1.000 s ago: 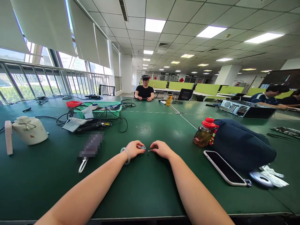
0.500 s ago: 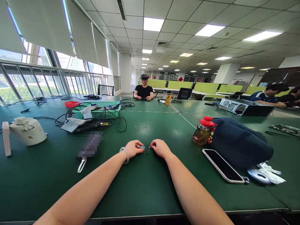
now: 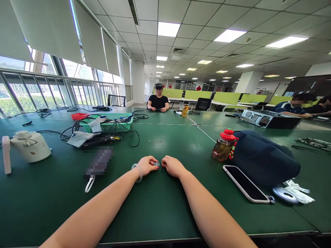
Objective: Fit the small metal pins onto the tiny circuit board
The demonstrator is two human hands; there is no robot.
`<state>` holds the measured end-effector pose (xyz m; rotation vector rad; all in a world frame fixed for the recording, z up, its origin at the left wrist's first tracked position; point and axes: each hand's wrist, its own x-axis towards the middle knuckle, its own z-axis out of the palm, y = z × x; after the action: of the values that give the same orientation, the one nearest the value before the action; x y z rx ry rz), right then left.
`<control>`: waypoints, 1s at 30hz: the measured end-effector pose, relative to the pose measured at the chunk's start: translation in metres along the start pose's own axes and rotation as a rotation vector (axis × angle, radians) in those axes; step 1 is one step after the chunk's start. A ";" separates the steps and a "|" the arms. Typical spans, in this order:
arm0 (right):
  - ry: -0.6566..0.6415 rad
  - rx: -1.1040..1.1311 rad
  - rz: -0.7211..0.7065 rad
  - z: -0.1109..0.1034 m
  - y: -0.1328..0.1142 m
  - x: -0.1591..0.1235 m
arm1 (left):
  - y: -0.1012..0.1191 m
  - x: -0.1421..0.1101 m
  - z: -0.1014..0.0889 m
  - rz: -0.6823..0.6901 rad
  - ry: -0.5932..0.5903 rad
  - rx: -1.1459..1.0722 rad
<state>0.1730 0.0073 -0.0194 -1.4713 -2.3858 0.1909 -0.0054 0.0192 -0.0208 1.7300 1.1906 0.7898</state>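
My left hand [image 3: 147, 165], with a pale bangle [image 3: 139, 173] on its wrist, pinches a small circuit board [image 3: 156, 164] just above or at the green table. Dark and light parts show on the board, too small to tell apart. Close to its right side is my right hand [image 3: 174, 166], thumb and fingers pressed together. Whatever lies between those fingertips is hidden or too tiny to name. A narrow gap separates the two hands.
On the left stand a green basket [image 3: 108, 128] with cables and gloves, and a white pot-shaped container [image 3: 31, 147]. To the right are a red-lidded bottle [image 3: 222, 148], a dark blue bag [image 3: 263, 156] and a phone [image 3: 245, 184]. Across the table sits a person [image 3: 158, 101].
My right hand has shifted left, closer to the circuit board, and now covers the tiny pieces seen on the table before. My left hand has stayed nearly in place, still gripping the board.
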 end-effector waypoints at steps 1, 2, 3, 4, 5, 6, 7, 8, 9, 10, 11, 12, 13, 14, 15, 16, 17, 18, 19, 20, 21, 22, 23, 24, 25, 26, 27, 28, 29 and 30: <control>0.002 -0.009 -0.003 0.000 -0.001 0.000 | 0.000 0.000 0.000 0.000 0.002 0.003; 0.002 -0.017 -0.004 0.000 -0.001 0.000 | -0.001 0.000 0.000 -0.001 0.005 0.006; 0.001 -0.023 -0.002 0.000 -0.001 -0.001 | -0.001 0.000 0.000 -0.002 0.007 0.007; -0.002 -0.027 0.001 -0.001 -0.001 -0.001 | -0.001 0.000 0.000 -0.003 0.010 0.009; -0.008 -0.029 0.002 -0.002 0.000 -0.002 | -0.001 0.000 0.000 -0.003 0.012 0.010; -0.015 -0.028 0.001 -0.003 0.001 -0.002 | -0.001 0.000 0.000 -0.004 0.014 0.012; -0.023 -0.027 -0.001 -0.003 0.002 -0.002 | -0.002 0.000 0.000 -0.003 0.017 0.015; -0.031 -0.026 -0.003 -0.004 0.003 -0.002 | -0.002 0.000 0.000 -0.003 0.018 0.018; -0.036 -0.026 -0.004 -0.004 0.004 -0.002 | -0.002 0.001 0.000 -0.002 0.020 0.021; -0.040 -0.029 -0.004 -0.004 0.004 -0.002 | -0.003 0.001 0.000 -0.001 0.021 0.023; -0.041 -0.034 -0.003 -0.003 0.004 -0.001 | -0.003 0.001 0.000 0.000 0.022 0.026; -0.040 -0.042 -0.001 -0.003 0.004 -0.001 | -0.003 0.001 0.000 0.000 0.022 0.029; -0.038 -0.050 0.001 -0.002 0.004 0.000 | -0.003 0.001 0.000 -0.001 0.022 0.032; -0.035 -0.061 0.002 -0.001 0.003 0.000 | -0.002 0.001 0.000 -0.003 0.022 0.035; -0.033 -0.072 0.002 -0.001 0.002 0.001 | -0.002 0.001 0.000 -0.004 0.022 0.038; -0.031 -0.084 0.000 0.000 0.001 0.001 | -0.002 0.001 0.000 -0.005 0.022 0.039; -0.029 -0.097 -0.003 0.000 0.000 0.001 | -0.002 0.001 0.000 -0.004 0.021 0.040; -0.028 -0.111 -0.007 0.000 -0.002 0.000 | -0.002 0.001 0.000 -0.003 0.020 0.038; -0.027 -0.126 -0.011 -0.001 -0.003 0.000 | -0.003 0.001 0.000 -0.003 0.018 0.036; -0.026 -0.142 -0.014 -0.001 -0.005 0.000 | -0.003 0.002 0.000 -0.002 0.017 0.034; -0.025 -0.159 -0.018 -0.001 -0.007 -0.001 | -0.004 0.002 0.000 -0.002 0.015 0.031; -0.024 -0.174 -0.021 -0.001 -0.010 -0.001 | -0.005 0.002 0.000 -0.001 0.014 0.028; -0.024 -0.189 -0.023 0.000 -0.012 -0.001 | -0.005 0.003 0.001 0.000 0.013 0.026; -0.024 -0.203 -0.024 0.000 -0.015 -0.001 | -0.006 0.003 0.001 0.002 0.013 0.023; -0.024 -0.215 -0.026 0.001 -0.017 0.000 | -0.007 0.004 0.001 0.006 0.012 0.021; -0.025 -0.226 -0.027 0.002 -0.019 0.000 | -0.007 0.004 0.001 0.010 0.011 0.019; -0.025 -0.235 -0.028 0.002 -0.021 0.001 | -0.007 0.004 0.001 0.013 0.010 0.018; -0.023 -0.243 -0.028 0.003 -0.023 0.001 | -0.007 0.004 0.001 0.016 0.009 0.017; -0.022 -0.249 -0.028 0.003 -0.023 0.001 | -0.007 0.004 0.001 0.017 0.008 0.015; -0.020 -0.254 -0.027 0.004 -0.024 0.001 | -0.007 0.004 0.001 0.017 0.006 0.014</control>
<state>0.1511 -0.0022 -0.0159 -1.5486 -2.5189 -0.1092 -0.0056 0.0236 -0.0271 1.7524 1.1897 0.7994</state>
